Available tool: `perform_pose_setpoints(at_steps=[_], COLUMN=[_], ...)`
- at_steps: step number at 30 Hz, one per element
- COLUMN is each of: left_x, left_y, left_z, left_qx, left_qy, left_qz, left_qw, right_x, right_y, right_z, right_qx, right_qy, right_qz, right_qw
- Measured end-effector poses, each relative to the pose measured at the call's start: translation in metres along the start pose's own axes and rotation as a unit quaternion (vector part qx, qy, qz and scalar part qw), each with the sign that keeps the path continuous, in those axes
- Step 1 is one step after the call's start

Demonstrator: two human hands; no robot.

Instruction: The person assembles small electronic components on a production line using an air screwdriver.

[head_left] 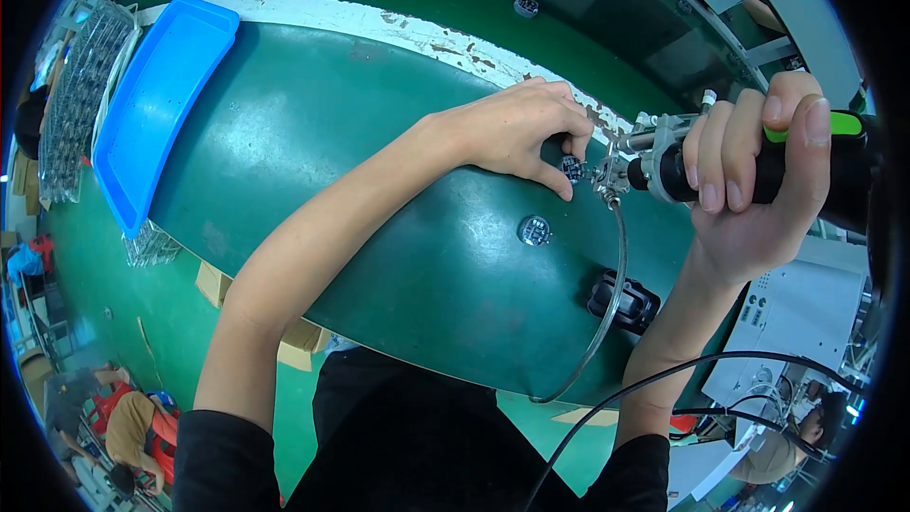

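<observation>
Left hand pinches small round part steady on green tabletop; right hand fist-grips powered screwdriver, tip aimed at it.

Small round dark part half hidden under left hand fingertips; detail too small. Black-and-green powered hand tool body mostly covered by right hand, rear cut off at rim.

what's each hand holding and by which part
The right hand grips a powered screwdriver around its black-and-green handle. The left hand pinches a small round part by its edge at the tool's tip.
</observation>
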State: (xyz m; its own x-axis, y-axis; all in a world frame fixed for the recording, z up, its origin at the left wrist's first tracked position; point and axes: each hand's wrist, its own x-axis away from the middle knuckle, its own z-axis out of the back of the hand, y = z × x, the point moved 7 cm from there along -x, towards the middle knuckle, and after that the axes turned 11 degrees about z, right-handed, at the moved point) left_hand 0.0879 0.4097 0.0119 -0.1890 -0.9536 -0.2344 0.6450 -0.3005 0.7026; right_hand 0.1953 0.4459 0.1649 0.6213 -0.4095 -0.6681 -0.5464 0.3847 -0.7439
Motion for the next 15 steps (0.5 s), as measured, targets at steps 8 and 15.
perform_pose_setpoints(at_steps=[8,15], left_x=[0.0008,0.0005], left_y=[-0.0005,0.0001], left_z=[0.0005,0.0013], left_qx=[0.002,-0.001], left_qy=[0.002,0.003], left_qz=[0.004,0.003], left_qw=[1.0,1.0], right_x=[0.0006,0.0001], right_y=[-0.001,-0.0002], right_z=[-0.0043,-0.002], right_qx=[-0.002,-0.008], right_qy=[-0.017,-0.001], right_qz=[0.013,-0.003], right_qw=[1.0,1.0])
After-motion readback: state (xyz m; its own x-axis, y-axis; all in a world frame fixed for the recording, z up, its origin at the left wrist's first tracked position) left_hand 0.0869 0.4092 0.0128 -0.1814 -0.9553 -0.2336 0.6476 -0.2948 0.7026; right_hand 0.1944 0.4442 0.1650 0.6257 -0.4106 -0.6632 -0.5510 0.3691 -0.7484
